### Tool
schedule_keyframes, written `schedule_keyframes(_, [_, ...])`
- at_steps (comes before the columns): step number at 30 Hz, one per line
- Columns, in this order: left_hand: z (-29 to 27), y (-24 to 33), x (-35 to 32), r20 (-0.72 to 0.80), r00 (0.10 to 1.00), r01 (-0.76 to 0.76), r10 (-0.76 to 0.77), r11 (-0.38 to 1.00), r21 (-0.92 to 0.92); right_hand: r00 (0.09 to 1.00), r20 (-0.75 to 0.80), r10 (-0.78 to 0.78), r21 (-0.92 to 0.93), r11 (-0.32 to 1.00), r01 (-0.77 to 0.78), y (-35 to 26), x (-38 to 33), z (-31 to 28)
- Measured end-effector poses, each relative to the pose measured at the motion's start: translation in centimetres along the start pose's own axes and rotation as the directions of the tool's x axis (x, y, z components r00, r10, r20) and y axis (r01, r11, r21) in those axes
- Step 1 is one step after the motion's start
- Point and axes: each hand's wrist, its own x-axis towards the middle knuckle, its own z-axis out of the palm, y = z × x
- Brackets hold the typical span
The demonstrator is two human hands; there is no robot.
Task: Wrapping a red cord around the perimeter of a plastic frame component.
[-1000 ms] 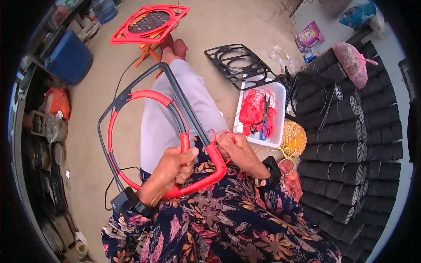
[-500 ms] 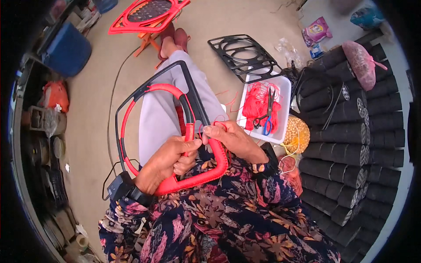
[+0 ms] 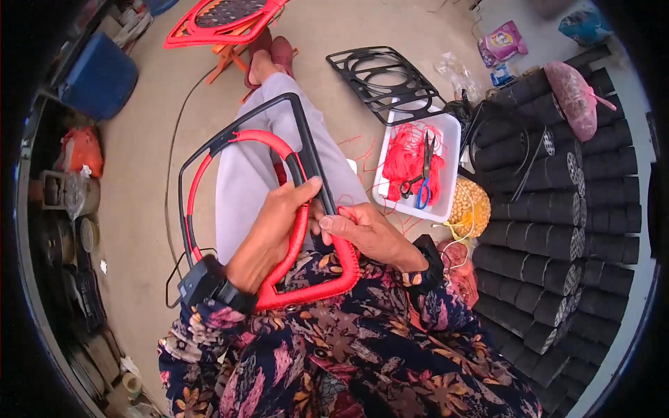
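A black square frame (image 3: pixel 209 150) with an inner ring wrapped in red cord (image 3: pixel 293 296) rests on my lap. My left hand (image 3: pixel 275 230) grips the red-wrapped ring and the black bar near the frame's right side, thumb on the bar. My right hand (image 3: pixel 369 233) pinches the red wrapping right beside it, fingers closed on the cord at the ring's lower right. Both hands touch each other over the frame.
A white tray (image 3: pixel 446 136) holding red cord and scissors (image 3: pixel 418 188) stands on the floor to my right. A black frame (image 3: pixel 380 80) lies beyond it, a red frame (image 3: pixel 223 17) past my feet. Stacked black rolls (image 3: pixel 557 209) line the right side. A blue container (image 3: pixel 101 76) sits left.
The frame has swung and tilted on my lap, its far end now higher. My left hand slid up the red ring to meet my right hand.
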Motion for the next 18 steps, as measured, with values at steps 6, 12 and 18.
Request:
schedule_keyframes(6, [1.0, 1.4, 2.9, 0.038, 0.997, 0.073, -0.064, 0.934, -0.351, 0.995, -0.096, 0.014, 0.075, 0.997, -0.007, 0.0, -0.5, 0.4])
schedule_keyframes(12, [0.4, 0.1, 4.1, 0.343, 0.937, 0.116, 0.061, 0.874, -0.473, 0.990, -0.136, 0.044, 0.213, 0.977, -0.014, 0.3, -1.6, 1.7])
schedule_keyframes(18, [1.0, 0.5, 3.8, 0.216, 0.976, 0.091, 0.002, 0.904, -0.417, 0.985, -0.153, 0.083, 0.134, 0.989, -0.062, 0.9, -2.4, 2.3])
